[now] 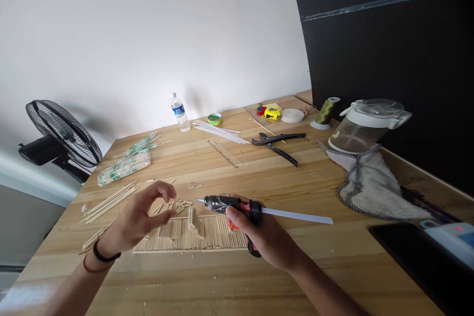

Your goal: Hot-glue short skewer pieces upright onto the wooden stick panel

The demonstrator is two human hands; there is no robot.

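Note:
My right hand (259, 237) is wrapped round a black hot glue gun (218, 203). Its nozzle points left, and a long white glue stick (298, 215) juts from its back. Below the gun lies a flat panel of short wooden sticks (218, 240) set side by side, with a small upright stack of sticks (193, 221) near its middle. My left hand (150, 215) hovers over the panel's left part, thumb and fingers apart with nothing visible between them. Loose cut stick pieces (179, 204) lie just behind the panel. The hands hide parts of the panel.
Long sticks (111, 201) and bagged sticks (126, 168) lie left. Behind are a water bottle (180, 112), spare glue sticks (222, 131), a ruler (224, 152) and black pliers (279, 144). A lidded jug (365, 128), cloth (374, 187) and dark phone-like slab (418, 261) stand right.

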